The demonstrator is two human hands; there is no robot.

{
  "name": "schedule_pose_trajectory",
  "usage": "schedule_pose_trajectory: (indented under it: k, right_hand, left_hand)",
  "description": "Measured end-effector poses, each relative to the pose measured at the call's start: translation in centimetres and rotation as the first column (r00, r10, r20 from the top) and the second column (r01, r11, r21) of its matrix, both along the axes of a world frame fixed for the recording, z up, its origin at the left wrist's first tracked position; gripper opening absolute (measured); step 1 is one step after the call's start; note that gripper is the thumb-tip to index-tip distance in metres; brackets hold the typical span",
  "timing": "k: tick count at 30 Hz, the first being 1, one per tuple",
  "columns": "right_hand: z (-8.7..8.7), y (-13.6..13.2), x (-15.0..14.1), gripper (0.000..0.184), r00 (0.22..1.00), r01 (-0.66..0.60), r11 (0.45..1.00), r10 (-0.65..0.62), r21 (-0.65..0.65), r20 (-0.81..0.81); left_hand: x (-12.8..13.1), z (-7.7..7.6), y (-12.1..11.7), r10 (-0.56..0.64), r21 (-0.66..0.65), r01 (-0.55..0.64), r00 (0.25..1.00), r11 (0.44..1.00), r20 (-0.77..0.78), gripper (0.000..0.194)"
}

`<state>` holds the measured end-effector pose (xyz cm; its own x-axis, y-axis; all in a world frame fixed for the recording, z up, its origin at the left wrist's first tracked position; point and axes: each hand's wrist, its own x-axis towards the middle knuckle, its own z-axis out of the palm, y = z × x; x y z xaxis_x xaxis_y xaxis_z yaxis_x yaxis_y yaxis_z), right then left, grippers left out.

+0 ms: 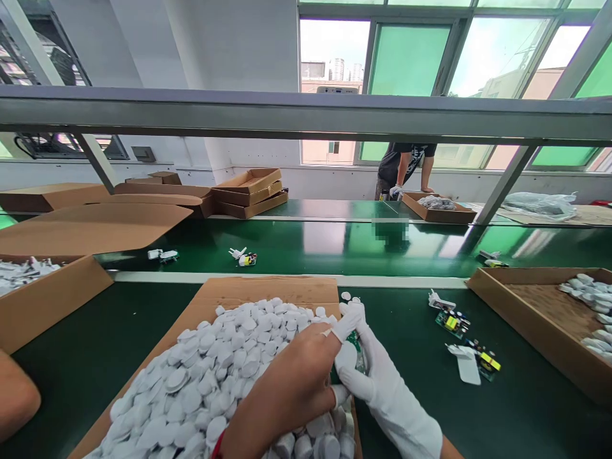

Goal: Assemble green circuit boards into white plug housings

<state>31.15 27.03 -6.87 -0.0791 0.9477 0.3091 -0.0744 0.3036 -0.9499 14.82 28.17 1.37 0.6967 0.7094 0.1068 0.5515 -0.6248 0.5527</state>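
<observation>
My left hand (301, 370), with white finger cots on some fingers and a red band at the wrist, is closed at the same small assembly that my right hand holds. My right hand (382, 376), in a white glove, grips a green circuit board (354, 341) with its thumb near a round white plastic piece (347, 357). My fingers hide much of the board. Beneath my left forearm, a heap of white plastic discs (205, 370) lies on a cardboard sheet (277, 287). A few loose discs (345, 296) sit just beyond my fingertips.
White parts with circuit boards (452, 322) lie to the right, beside a cardboard tray (526, 344) of white pieces. An open carton (57, 299) stands left, near somebody's elbow (16, 398). A metal beam (306, 118) crosses above; a person (401, 169) stands behind the green belt (287, 236).
</observation>
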Motion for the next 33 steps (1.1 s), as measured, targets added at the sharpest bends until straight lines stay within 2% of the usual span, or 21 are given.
schedule_pose_trajectory:
  k: [4,7,10,13,17,21,24,27,30,31,32,33]
  right_hand:
    - [0.5,-0.2,0.1,0.073,1.0,-0.018,0.999,0.019,-0.034,0.022]
    - [0.4,-0.3,-0.2,0.072,1.0,0.026,0.999,-0.026,-0.027,0.006]
    - [0.0,-0.3,-0.8,0.073,0.994,0.105,0.994,-0.106,-0.017,-0.029]
    - [-0.2,-0.1,-1.2,0.072,0.988,0.15,0.987,-0.152,-0.056,-0.016]
    - [0.1,0.0,-0.9,0.076,0.996,0.094,0.992,-0.093,-0.083,0.016]
    - [0.3,-0.2,-0.8,0.068,0.993,0.058,0.986,-0.073,-0.158,-0.095]
    - [-0.2,0.0,-0.6,0.061,0.986,0.063,0.987,-0.084,-0.148,-0.141]
    - [-0.8,0.5,0.1,0.058,0.995,0.083,0.994,-0.087,-0.068,-0.055]
    - [-1.0,1.0,0.8,0.066,1.0,-0.021,0.999,0.021,-0.036,-0.02]
    - [-0.9,1.1,1.0,0.069,0.999,-0.029,0.999,0.028,-0.037,-0.029]
    - [-0.6,1.1,1.2,0.071,1.0,0.002,0.999,-0.003,-0.035,-0.019]
    - [-0.3,1.0,1.4,0.068,0.998,0.063,0.998,-0.062,-0.032,0.034]
  left_hand:
    - [0.3,-0.3,-0.2,0.005,0.057,-0.004,1.0,0.998,-0.021,0.042]
    - [0.8,-0.4,-0.6,-0.027,0.136,0.033,0.999,0.99,-0.045,0.042]
    - [1.4,-0.4,-0.8,-0.059,0.196,0.085,0.989,0.977,-0.138,0.046]
    - [1.5,-0.3,-0.7,-0.055,0.157,0.083,0.983,0.984,-0.176,0.047]
    - [1.3,-0.5,-0.6,0.027,0.098,-0.012,0.988,0.995,-0.152,0.04]
    - [1.3,-1.0,-0.6,0.017,0.128,0.0,0.992,0.992,-0.126,0.041]
    - [1.3,-0.8,-0.7,0.035,0.098,-0.024,0.992,0.995,-0.121,0.041]
    - [1.0,-0.3,-0.6,0.102,0.023,-0.1,0.992,0.995,-0.072,0.043]
    - [0.6,0.2,-0.1,0.244,-0.11,-0.235,0.967,0.966,0.074,0.037]
    - [0.4,0.3,0.2,0.328,-0.168,-0.302,0.931,0.938,0.161,0.041]
    - [0.1,0.5,0.5,0.429,-0.236,-0.372,0.86,0.898,0.276,0.049]
    - [-0.2,0.7,1.0,0.524,-0.317,-0.421,0.745,0.85,0.412,0.059]
